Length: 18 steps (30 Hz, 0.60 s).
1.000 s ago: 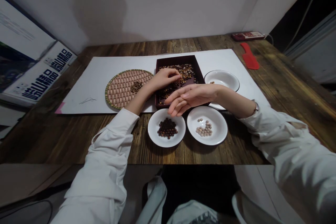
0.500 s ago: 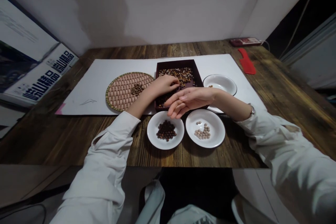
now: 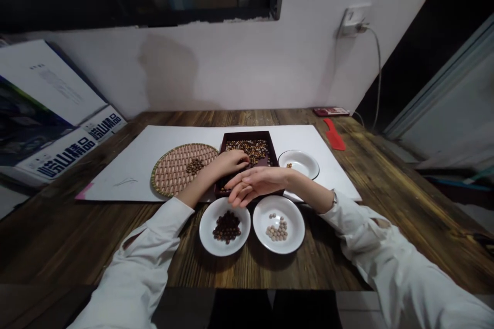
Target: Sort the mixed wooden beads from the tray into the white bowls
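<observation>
My left hand (image 3: pixel 233 161) reaches into a dark red box (image 3: pixel 274 151) holding many mixed beads (image 3: pixel 252 148). Its fingers are bent together; whatever they pinch is hidden. Over the box's front part, my right hand (image 3: pixel 257 183) is turned sideways with the fingers stretched out, holding nothing that I can see. Dark brown beads (image 3: pixel 227 227) lie in the front left white dish (image 3: pixel 207 234), and pale beads (image 3: pixel 278 231) in the front right dish (image 3: pixel 296 223). A round woven tray (image 3: pixel 170 169) carries a cluster of brown beads (image 3: pixel 195 165).
Behind my right wrist, another white dish (image 3: pixel 309 163) contains a few yellowish-brown beads (image 3: pixel 289 165). Box and tray rest on a white board (image 3: pixel 127 164). A red comb (image 3: pixel 334 136) and a dark red device (image 3: pixel 331 111) lie at the back right. Printed cartons (image 3: pixel 65 149) stand left.
The camera view has tilted up, so the table sits lower and a window frame and wall socket show. Both hands stay at the box, with little change in their pose.
</observation>
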Motion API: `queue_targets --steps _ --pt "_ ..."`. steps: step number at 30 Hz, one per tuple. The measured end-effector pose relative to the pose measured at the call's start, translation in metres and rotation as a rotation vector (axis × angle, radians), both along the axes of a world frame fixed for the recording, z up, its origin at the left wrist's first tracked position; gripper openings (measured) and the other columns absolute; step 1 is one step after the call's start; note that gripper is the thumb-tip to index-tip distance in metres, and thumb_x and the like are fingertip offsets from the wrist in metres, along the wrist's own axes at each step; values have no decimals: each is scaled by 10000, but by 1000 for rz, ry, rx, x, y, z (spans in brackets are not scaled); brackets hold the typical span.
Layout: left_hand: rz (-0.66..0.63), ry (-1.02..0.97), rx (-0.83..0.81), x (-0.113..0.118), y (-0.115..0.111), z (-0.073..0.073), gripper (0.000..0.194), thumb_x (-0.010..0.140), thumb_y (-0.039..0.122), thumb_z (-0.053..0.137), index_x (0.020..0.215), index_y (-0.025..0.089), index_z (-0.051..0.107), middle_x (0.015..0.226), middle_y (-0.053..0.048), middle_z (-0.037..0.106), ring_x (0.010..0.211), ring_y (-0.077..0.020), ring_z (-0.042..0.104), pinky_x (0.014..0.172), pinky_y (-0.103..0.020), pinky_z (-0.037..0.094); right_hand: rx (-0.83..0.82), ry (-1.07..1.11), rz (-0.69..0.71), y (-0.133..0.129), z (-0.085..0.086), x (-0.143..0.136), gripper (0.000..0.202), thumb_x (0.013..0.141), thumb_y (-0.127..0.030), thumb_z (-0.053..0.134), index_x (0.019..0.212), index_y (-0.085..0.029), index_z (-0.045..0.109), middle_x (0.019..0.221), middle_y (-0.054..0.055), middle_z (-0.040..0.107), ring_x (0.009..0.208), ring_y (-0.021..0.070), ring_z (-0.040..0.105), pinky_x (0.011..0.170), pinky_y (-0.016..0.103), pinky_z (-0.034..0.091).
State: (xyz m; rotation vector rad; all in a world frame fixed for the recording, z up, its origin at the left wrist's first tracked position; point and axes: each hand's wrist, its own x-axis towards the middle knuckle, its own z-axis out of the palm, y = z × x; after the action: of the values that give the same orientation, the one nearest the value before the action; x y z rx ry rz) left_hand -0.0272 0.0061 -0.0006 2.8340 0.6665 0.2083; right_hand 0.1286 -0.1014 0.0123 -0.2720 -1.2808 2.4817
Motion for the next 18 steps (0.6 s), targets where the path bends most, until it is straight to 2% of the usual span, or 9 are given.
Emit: queue_targets --steps 6,9,14,18 --pt "17 -49 -63 2 13 -10 242 907 301 531 991 167 715 1007 -70 730 939 -195 654 864 -292 487 -5 -69 -16 4 -1 -4 301 925 -230 576 1200 -114 620 1105 143 719 1053 204 695 963 358 511" --pt "-16 -73 -87 3 16 -12 236 904 309 542 950 175 730 983 -61 737 937 -182 662 864 -270 486 5 -89 -25 4 2 -5 287 941 -218 539 1198 -116 615 1094 134 719 1047 196 695 969 356 503" --pt "3 -18 -64 3 18 -10 224 849 251 576 973 191 752 1017 -55 728 945 -177 659 883 -263 485 34 -109 -51 3 5 -5 308 931 -224 544 1216 -113 575 1115 138 705 1052 202 691 982 366 486" --pt "31 22 -34 5 22 -11 276 801 182 555 994 176 753 1031 -63 715 946 -175 649 886 -260 487 41 -149 -98 10 -2 -3 287 969 -284 465 1182 -123 570 1118 134 694 1031 193 694 964 349 495"
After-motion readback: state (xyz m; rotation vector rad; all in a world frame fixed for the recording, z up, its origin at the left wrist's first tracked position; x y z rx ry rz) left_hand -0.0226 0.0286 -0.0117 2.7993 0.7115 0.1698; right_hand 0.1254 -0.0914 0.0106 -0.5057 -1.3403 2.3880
